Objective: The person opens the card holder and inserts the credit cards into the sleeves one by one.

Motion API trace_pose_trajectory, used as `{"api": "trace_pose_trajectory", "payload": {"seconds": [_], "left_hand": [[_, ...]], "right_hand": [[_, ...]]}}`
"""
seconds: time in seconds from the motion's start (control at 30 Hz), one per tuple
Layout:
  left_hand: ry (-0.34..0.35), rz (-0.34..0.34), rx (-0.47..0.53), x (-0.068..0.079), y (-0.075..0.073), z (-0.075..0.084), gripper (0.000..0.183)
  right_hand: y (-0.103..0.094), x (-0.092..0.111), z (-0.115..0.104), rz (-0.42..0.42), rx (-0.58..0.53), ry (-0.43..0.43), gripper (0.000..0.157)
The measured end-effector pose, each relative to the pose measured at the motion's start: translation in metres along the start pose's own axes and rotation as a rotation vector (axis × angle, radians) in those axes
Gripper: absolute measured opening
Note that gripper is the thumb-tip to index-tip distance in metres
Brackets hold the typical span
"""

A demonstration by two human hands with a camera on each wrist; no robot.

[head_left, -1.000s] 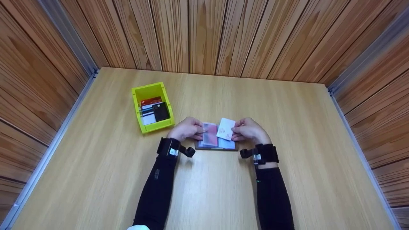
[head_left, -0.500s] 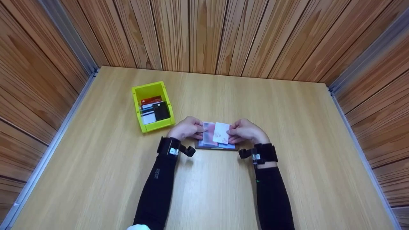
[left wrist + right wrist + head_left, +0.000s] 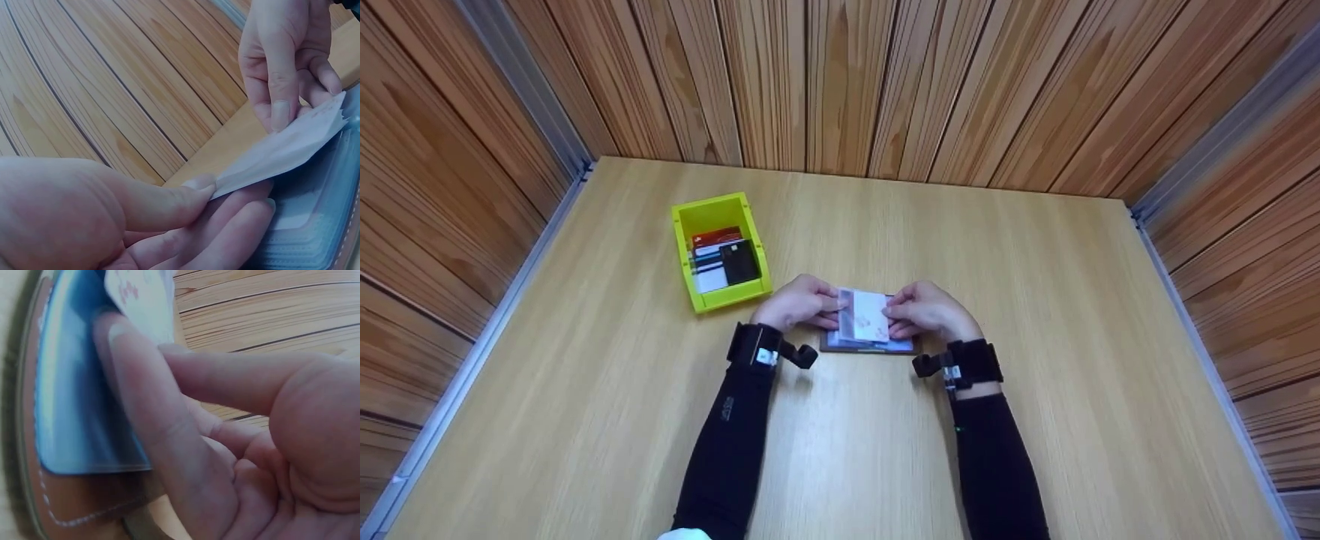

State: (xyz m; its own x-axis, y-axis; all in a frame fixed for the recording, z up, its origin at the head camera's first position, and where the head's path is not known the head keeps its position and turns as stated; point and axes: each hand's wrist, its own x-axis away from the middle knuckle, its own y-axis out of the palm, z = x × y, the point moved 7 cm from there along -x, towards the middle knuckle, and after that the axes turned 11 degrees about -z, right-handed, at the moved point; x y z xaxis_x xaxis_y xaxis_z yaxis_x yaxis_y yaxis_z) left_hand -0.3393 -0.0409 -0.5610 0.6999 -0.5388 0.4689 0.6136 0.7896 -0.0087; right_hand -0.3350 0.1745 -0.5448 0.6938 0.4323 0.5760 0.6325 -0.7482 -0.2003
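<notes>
A card holder with a brown stitched cover [image 3: 84,495] lies open on the table, its clear plastic sleeves [image 3: 304,242] stacked inside. My left hand [image 3: 802,302] pinches the left edge of a raised clear sleeve [image 3: 846,319] between thumb and fingers. From the other side, my right hand [image 3: 934,310] pinches a white card [image 3: 871,316] with a reddish print by its right edge. The card overlaps most of the raised sleeve in the head view. In the left wrist view, card and sleeve run tilted between both hands. My left fingers partly reach underneath the sleeve.
A yellow-green bin [image 3: 731,298] stands left of the card holder, close to my left hand. It contains several cards, among them a black card [image 3: 740,262] and a red card [image 3: 716,237]. Wooden panels [image 3: 840,90] wall the table at the back and sides.
My right hand has moved left with the white card, which has turned more upright and now covers much of the raised sleeve. My left hand keeps its hold on the sleeve, nearly still.
</notes>
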Motion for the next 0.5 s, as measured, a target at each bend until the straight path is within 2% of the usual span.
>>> {"api": "trace_pose_trajectory", "payload": {"seconds": [0.13,0.37,0.5], "left_hand": [[-0.002,0.000,0.015,-0.0003,0.0006,-0.0011,0.024],[0.045,-0.013,0.064,-0.0031,0.0048,0.0004,0.030],[0.041,-0.017,0.063,-0.0029,0.0060,0.0010,0.032]], "right_hand": [[0.0025,-0.0018,0.0001,0.003,-0.012,-0.001,0.021],[0.0067,-0.0044,-0.0037,-0.021,-0.021,-0.021,0.020],[0.0101,-0.0055,-0.0061,-0.033,-0.026,-0.035,0.021]]}}
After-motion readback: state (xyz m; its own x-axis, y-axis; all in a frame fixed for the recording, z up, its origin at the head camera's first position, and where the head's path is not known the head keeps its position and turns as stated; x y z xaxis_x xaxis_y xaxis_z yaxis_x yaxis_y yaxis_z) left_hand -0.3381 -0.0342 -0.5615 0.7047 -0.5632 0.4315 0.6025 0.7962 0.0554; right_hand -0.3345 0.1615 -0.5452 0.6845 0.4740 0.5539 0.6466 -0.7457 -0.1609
